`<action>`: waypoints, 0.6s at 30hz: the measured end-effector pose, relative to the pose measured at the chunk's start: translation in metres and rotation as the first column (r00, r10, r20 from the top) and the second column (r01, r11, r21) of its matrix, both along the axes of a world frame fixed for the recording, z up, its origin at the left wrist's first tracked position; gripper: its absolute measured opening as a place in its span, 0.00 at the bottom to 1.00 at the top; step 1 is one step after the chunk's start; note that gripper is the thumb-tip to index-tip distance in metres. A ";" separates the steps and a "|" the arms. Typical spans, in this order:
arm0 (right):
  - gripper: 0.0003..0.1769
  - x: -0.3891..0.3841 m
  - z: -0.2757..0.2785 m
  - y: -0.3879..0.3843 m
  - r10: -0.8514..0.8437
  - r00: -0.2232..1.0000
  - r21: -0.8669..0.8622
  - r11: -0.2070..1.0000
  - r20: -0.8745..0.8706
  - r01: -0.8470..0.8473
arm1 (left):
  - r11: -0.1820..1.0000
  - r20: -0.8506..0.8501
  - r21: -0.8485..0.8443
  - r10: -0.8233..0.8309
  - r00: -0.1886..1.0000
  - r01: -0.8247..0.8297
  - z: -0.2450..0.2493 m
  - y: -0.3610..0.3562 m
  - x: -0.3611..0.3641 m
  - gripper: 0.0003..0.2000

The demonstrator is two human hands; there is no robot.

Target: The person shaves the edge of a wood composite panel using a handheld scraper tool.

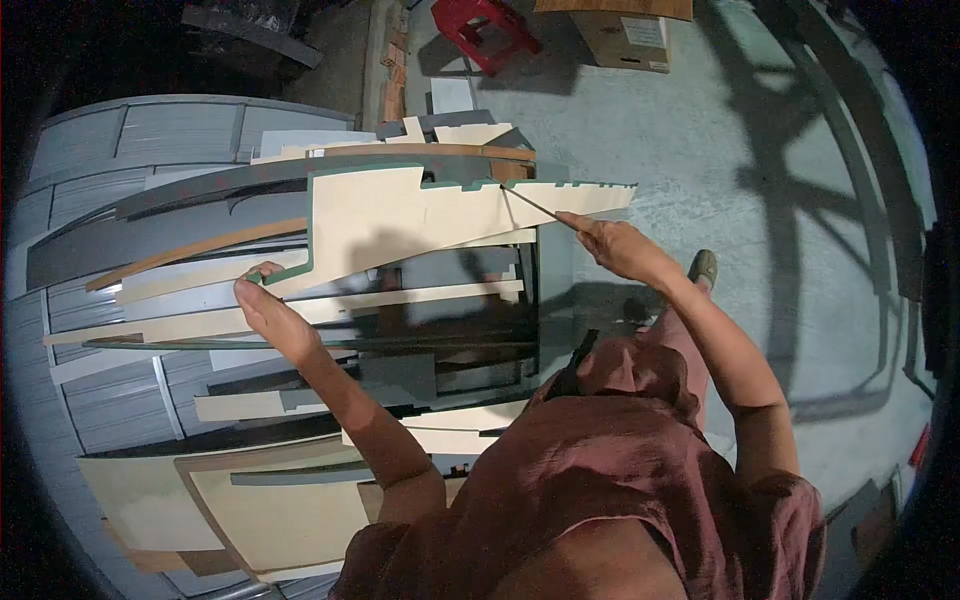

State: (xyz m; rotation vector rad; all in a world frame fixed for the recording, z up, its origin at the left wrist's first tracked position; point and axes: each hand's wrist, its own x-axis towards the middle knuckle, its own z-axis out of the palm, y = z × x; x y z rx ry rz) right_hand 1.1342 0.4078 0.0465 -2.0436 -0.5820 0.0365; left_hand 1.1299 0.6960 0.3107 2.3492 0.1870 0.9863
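A long cream panel (390, 220) with a dark green edge and small notches along its upper right side is held out in front of me. My left hand (278, 308) is closed on its lower left corner, the fingers curled over the green edge. In my right hand (625, 250) is a thin stick-like tool (535, 204) with a thicker handle, gripped near its end. The tool's tip meets the notched edge of the panel. Whether the tip is a brush or a file is too small to tell.
Under the panel, a rack holds several cream, grey and brown strips (420, 300). Large framed panels (290, 515) lie at the lower left. Beyond are a red stool (485, 30) and a cardboard box (625, 40) on the grey floor (660, 140).
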 end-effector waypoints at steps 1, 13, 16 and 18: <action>0.24 -0.001 0.006 -0.001 0.001 1.000 -0.002 1.000 -0.002 -0.001 | 1.000 0.023 -0.021 -0.018 1.000 0.018 -0.001 0.001 0.001 0.23; 0.35 -0.009 0.007 0.004 -0.129 0.982 -0.596 0.782 0.137 0.185 | 0.997 0.031 -0.075 -0.035 0.999 0.037 -0.004 0.010 0.003 0.22; 0.36 -0.006 0.010 0.002 -0.226 0.964 -0.581 0.770 0.140 0.265 | 0.996 0.037 -0.064 -0.054 0.998 0.057 -0.005 0.015 0.003 0.23; 0.32 0.000 0.007 -0.004 -0.258 0.966 -0.557 0.806 -0.029 0.199 | 0.996 0.038 -0.056 -0.063 0.997 0.065 -0.005 0.016 0.005 0.23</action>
